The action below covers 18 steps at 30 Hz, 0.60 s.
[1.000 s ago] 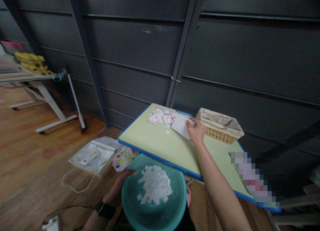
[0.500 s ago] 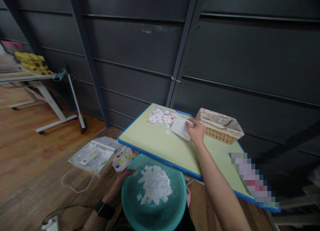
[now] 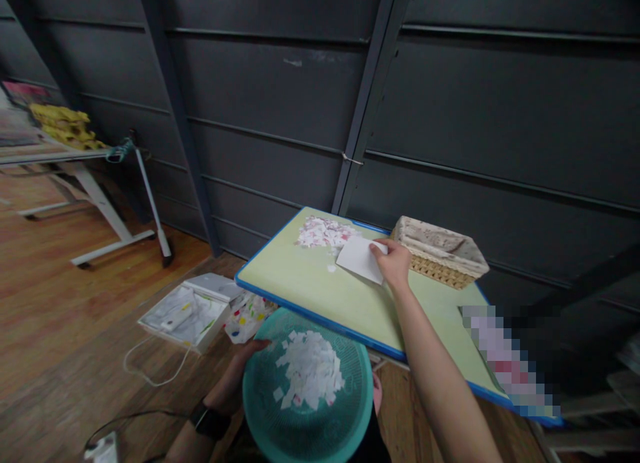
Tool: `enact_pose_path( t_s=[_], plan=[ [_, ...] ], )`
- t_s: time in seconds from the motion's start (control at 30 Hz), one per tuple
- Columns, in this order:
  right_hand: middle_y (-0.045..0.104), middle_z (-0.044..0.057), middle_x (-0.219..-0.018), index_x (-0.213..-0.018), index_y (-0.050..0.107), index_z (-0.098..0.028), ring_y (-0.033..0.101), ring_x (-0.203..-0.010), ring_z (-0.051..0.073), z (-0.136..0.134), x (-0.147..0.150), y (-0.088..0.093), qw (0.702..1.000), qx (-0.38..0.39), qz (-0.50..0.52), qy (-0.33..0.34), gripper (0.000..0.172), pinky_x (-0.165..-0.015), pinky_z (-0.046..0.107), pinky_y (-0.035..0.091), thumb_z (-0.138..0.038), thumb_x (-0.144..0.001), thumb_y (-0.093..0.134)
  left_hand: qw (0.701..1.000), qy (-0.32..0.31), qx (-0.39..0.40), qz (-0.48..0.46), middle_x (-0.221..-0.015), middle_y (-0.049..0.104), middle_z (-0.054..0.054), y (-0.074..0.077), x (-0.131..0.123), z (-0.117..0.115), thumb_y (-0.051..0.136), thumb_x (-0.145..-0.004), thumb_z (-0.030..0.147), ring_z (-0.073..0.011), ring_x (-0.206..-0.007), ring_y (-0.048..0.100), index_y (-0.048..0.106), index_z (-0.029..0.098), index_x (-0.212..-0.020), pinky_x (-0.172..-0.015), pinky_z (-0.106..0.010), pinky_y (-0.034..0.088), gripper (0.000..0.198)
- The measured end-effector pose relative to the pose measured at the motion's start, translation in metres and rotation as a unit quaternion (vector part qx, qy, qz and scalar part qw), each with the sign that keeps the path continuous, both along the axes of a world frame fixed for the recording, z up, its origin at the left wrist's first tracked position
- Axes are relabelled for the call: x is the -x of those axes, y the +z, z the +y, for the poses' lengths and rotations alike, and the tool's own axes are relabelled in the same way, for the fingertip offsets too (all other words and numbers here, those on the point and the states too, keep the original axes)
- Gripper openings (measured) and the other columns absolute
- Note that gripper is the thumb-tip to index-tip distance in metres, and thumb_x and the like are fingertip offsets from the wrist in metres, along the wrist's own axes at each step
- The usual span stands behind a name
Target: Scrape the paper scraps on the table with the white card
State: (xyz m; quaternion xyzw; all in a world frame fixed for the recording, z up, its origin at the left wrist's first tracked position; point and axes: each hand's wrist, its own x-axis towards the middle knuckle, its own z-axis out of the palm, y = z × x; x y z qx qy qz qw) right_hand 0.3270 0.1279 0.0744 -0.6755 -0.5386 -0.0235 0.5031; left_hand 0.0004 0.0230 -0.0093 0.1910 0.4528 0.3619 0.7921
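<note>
My right hand (image 3: 393,259) pinches a white card (image 3: 361,257) tilted over the light green board (image 3: 320,283). Just beyond the card's left edge lies a pile of small white and pinkish paper scraps (image 3: 324,232), with a few loose bits beside it. A teal basket (image 3: 350,419) stands below the board's front edge, with many cut white paper pieces (image 3: 313,369) inside. My left hand (image 3: 250,353), with a black watch on the wrist, grips the basket's left rim; part of its fingers is hidden.
A wicker basket with a cloth lining (image 3: 440,253) sits at the board's back right. A pixelated item (image 3: 505,363) lies at its right end. On the floor at left are an open white box (image 3: 185,316) and a spotted bag (image 3: 245,316). A dark panelled wall stands behind.
The card in my right hand has shifted slightly left and its face shows a little wider. My left hand and the teal basket have hardly moved.
</note>
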Motion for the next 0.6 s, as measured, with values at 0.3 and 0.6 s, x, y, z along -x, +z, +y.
enact_pose_path(
  t_s=[0.3, 0.6],
  plan=[
    [0.073, 0.010, -0.079, -0.082, 0.075, -0.013, 0.061, -0.067, 0.023, 0.002, 0.000, -0.003, 0.997, 0.018, 0.050, 0.058, 0.036, -0.064, 0.032, 0.043, -0.042, -0.068, 0.059, 1.000, -0.009, -0.004, 0.016, -0.055, 0.074, 0.001, 0.000, 0.000, -0.001, 0.064, -0.076, 0.024, -0.0209, -0.046, 0.067, 0.043, 0.010, -0.136, -0.052, -0.029, 0.051, 0.065],
    [0.072, 0.011, -0.085, -0.097, 0.073, -0.010, 0.057, -0.064, 0.019, 0.008, 0.005, -0.010, 0.984, 0.021, 0.121, 0.126, 0.051, -0.058, 0.029, 0.041, -0.052, -0.068, 0.064, 1.000, -0.014, -0.012, 0.014, -0.058, 0.075, -0.001, -0.008, 0.001, 0.001, 0.064, -0.077, 0.026, -0.0214, -0.049, 0.068, 0.041, 0.008, -0.137, -0.053, -0.029, 0.052, 0.067]
  ],
)
